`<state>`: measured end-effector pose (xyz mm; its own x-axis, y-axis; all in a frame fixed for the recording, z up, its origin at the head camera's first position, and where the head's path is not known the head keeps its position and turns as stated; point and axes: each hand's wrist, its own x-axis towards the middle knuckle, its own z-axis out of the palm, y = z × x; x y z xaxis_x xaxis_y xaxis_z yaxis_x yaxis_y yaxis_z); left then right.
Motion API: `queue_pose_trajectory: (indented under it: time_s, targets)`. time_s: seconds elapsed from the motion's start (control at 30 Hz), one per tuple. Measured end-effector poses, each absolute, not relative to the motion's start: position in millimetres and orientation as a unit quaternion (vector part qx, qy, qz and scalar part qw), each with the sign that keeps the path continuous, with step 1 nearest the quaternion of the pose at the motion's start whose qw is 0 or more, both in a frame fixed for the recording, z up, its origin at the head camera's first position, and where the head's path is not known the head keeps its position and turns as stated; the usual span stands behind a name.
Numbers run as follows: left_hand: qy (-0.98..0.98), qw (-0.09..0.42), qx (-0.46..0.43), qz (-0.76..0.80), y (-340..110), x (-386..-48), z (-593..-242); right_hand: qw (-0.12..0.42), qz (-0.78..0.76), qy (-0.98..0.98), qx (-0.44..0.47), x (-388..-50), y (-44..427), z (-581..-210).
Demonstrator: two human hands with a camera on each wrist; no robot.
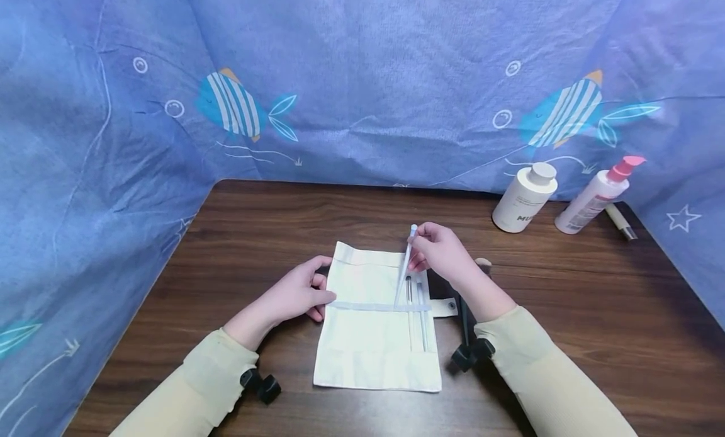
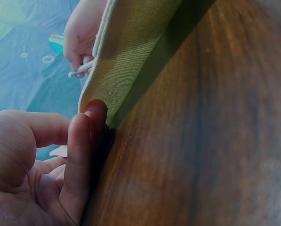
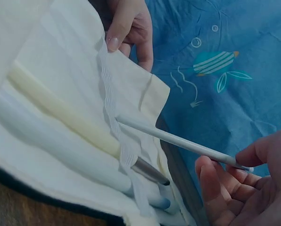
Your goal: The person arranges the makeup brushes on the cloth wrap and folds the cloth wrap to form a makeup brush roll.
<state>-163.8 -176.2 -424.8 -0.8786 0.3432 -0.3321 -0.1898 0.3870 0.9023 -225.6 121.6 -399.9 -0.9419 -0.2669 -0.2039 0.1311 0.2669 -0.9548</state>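
The right hand (image 1: 437, 249) pinches a slim white brush (image 1: 403, 277) near its upper end, thumb against fingertips. The brush slants down over an open cloth pouch (image 1: 362, 339), its lower end at the elastic band (image 1: 362, 306) that crosses the pouch. The left hand (image 1: 300, 291) grips the pouch's left edge, with the thumb on top. Right of the held brush, a cream-handled brush (image 3: 65, 108) and a white-handled brush (image 3: 60, 146) lie side by side under the band. The pouch is on the brown desk (image 1: 255, 229); a white bottle (image 1: 522, 201) and a pump bottle (image 1: 591, 201) stand at the far right.
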Motion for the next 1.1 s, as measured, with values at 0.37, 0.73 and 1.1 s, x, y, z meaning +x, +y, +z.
queue_pose_trajectory:
  time_s: [0.37, 0.73, 1.1]
  targets:
    - [0.795, 0.241, 0.069, 0.552, -178.3, -163.2, -425.5, 0.183, -0.573, 0.797, -0.051, -224.6, 120.0, -406.1]
    - [0.796, 0.239, 0.067, 0.551, -177.0, -165.4, -425.6, 0.210, -0.555, 0.802, -0.065, -220.7, 117.3, -408.5]
    - [0.793, 0.238, 0.069, 0.556, -177.5, -163.9, -426.1, 0.202, -0.504, 0.836, -0.075, -215.3, 115.0, -407.5]
